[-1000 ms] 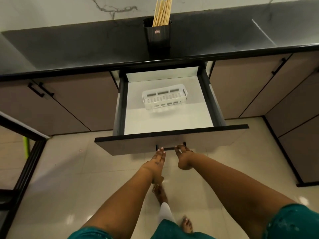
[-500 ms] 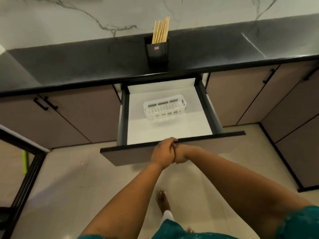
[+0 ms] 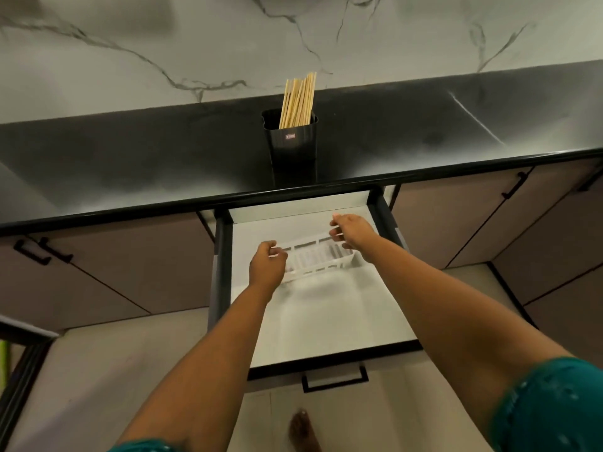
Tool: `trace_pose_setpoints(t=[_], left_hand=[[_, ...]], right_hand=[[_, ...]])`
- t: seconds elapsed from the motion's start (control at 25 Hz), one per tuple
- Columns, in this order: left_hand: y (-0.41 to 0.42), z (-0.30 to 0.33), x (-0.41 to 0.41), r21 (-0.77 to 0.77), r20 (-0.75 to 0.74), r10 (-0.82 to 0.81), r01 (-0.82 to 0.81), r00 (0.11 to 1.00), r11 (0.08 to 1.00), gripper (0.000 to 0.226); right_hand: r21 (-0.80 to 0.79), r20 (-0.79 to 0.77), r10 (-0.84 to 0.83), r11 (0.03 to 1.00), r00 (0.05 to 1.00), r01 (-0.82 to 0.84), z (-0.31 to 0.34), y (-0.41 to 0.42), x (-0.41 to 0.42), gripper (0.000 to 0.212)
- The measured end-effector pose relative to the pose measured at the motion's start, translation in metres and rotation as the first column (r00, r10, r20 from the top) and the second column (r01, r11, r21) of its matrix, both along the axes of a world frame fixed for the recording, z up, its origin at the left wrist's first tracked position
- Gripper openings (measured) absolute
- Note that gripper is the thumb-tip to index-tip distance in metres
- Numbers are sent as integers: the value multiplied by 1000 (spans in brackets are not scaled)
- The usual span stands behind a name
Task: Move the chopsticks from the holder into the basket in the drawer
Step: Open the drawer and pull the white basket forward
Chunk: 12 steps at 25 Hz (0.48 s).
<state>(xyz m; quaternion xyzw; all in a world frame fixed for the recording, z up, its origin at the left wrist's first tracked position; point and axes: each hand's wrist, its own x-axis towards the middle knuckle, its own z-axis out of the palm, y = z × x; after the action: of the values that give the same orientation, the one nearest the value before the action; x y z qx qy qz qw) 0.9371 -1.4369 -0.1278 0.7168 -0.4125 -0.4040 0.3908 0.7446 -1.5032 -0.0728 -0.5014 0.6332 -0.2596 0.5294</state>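
Several pale wooden chopsticks (image 3: 298,101) stand upright in a black holder (image 3: 292,148) on the black countertop (image 3: 130,164), just above the open drawer (image 3: 326,321). Inside the drawer lies a white slotted plastic basket (image 3: 315,257). My left hand (image 3: 266,267) grips the basket's left end, covering it. My right hand (image 3: 352,231) holds the basket's right far corner with fingers curled on the rim. The basket is tilted slightly, its right end further back.
Brown cabinet doors with black handles (image 3: 42,252) flank the drawer on both sides. The drawer front carries a black handle (image 3: 336,381). A marble wall (image 3: 195,44) rises behind the counter. My foot (image 3: 303,432) stands on the pale tiled floor below.
Both hands left the drawer's front edge and reached inside to take hold of the basket's two ends. The view has shifted closer to the counter.
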Motion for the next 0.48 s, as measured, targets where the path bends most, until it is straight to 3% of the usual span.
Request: trace_pose_setpoints(t=[0.12,0.2,0.36,0.48], left_hand=[[-23,-33,20,163,226,-86,49,970,985,50],[-32,-51,29,271,325,-197,109,925,957,51],[-43,-79,32,470,23,-134,108,991,876,45],[-52,-92,33,455,-36,-93,99,995,885,48]], right_hand=[[74,-177,-82,993,981,97,-53,-29,-14,57],[144,-162,-139,976,977,163,-83,-33,-19,69],[184,-150,-150,967,977,176,-125,-44,-18,71],[174,-154,-115,975,981,142,-136,-54,-17,64]])
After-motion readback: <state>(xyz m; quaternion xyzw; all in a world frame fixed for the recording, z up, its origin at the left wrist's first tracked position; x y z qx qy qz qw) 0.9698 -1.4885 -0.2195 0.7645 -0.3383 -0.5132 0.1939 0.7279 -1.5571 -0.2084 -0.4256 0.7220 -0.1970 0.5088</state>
